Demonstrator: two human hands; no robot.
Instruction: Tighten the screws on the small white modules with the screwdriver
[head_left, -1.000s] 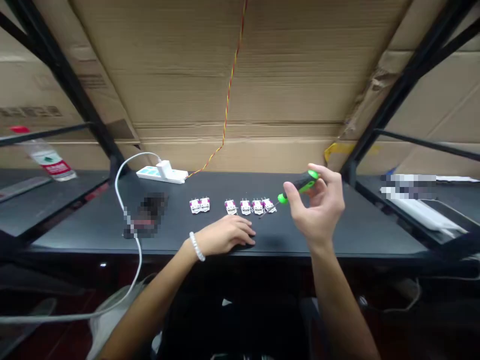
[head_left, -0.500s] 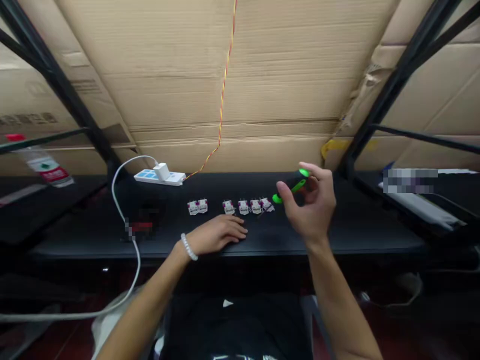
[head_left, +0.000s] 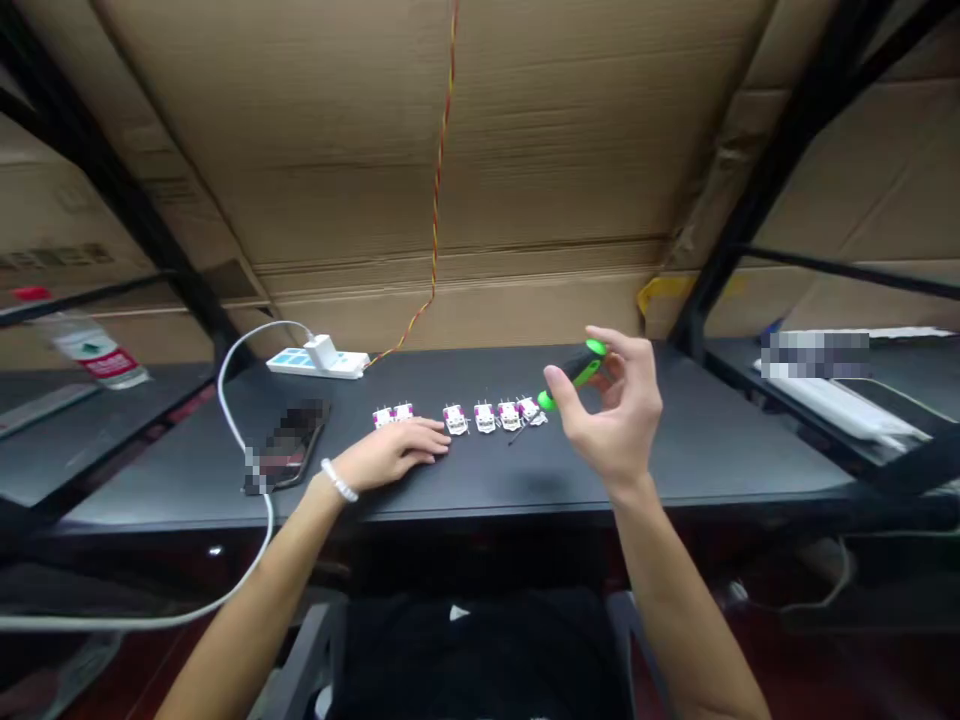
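Note:
My right hand (head_left: pixel 619 405) is raised over the table and grips a black and green screwdriver (head_left: pixel 574 374) by its handle. The thin shaft slants down and left, its tip close to the tabletop. Several small white and purple parts (head_left: pixel 485 417) lie in a row on the black table (head_left: pixel 450 485); I cannot make out their exact kind. The rightmost part (head_left: pixel 527 407) sits tilted just behind the screwdriver shaft. My left hand (head_left: pixel 397 450) rests palm down with fingers stretched out, its fingertips beside the third part from the left (head_left: pixel 454 418).
A white power strip (head_left: pixel 319 362) with a plugged-in charger stands at the back left. Its white cable (head_left: pixel 225 390) hangs over the table edge, passing a phone (head_left: pixel 289 445). A plastic bottle (head_left: pixel 101 350) lies on the left shelf. Cardboard (head_left: pixel 465 220) backs the table.
My left hand has slid left along the table, partly covering the two leftmost parts. My right hand keeps hold of the screwdriver and has shifted slightly left. The picture's exposure differs, showing the phone more clearly.

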